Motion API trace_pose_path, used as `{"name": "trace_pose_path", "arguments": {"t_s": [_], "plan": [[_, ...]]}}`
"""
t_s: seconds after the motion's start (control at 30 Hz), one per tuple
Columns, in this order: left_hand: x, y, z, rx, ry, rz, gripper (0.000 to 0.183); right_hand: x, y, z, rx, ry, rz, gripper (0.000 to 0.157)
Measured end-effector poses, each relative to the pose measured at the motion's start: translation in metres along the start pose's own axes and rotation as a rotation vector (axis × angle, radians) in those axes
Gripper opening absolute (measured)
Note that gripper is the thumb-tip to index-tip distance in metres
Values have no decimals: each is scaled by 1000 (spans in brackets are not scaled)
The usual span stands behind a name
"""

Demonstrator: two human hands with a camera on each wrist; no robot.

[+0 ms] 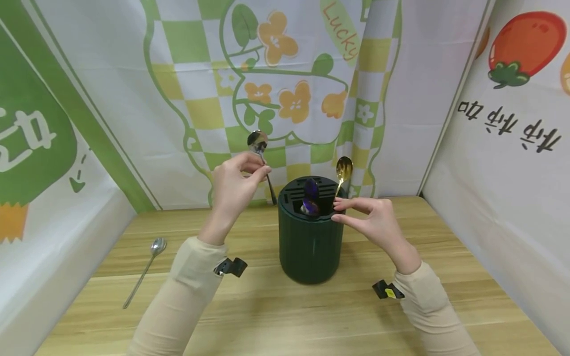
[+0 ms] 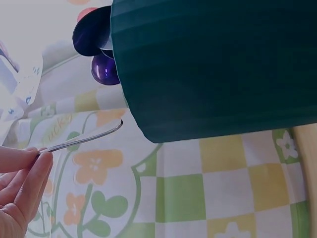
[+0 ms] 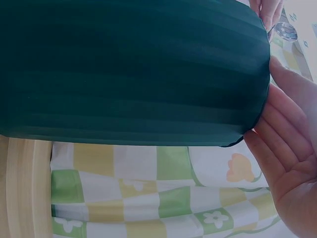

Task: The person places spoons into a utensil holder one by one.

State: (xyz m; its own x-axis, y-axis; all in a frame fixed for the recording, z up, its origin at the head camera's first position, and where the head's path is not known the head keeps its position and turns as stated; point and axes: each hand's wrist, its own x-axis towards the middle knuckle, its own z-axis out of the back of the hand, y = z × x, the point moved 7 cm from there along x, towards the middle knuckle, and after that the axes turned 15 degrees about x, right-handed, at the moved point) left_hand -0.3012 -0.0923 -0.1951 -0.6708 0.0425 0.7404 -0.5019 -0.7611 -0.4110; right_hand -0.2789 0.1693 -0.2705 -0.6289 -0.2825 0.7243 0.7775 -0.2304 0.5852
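Observation:
A dark green utensil holder (image 1: 309,247) with a slotted top stands on the table. Two purple spoons (image 1: 310,205) stick out of its opening, bowls up. My left hand (image 1: 236,185) pinches a silver spoon (image 1: 257,141) by its handle, left of the holder; its bowl is up and the handle end (image 2: 99,134) points down beside the rim. At the rim's right side, my right hand (image 1: 374,217) holds a gold spoon (image 1: 344,169) upright between thumb and fingers, its lower handle hidden. In the right wrist view the fingertips (image 3: 255,136) meet the holder's rim.
Another silver spoon (image 1: 144,272) lies on the wooden table (image 1: 249,316) at the left. Behind stands a patterned cloth backdrop (image 1: 191,89), with printed white cloth walls (image 1: 503,163) on both sides.

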Motion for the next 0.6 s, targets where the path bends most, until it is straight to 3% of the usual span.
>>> {"name": "trace_pose_path", "arguments": {"t_s": [0.27,0.6], "plan": [[5,-11,-5,-82,0,-19,13,4,28,-1,8,-1,17,17],[8,-20,-15,-131,-1,-32,10,5,30,-1,10,1,12,17]]}}
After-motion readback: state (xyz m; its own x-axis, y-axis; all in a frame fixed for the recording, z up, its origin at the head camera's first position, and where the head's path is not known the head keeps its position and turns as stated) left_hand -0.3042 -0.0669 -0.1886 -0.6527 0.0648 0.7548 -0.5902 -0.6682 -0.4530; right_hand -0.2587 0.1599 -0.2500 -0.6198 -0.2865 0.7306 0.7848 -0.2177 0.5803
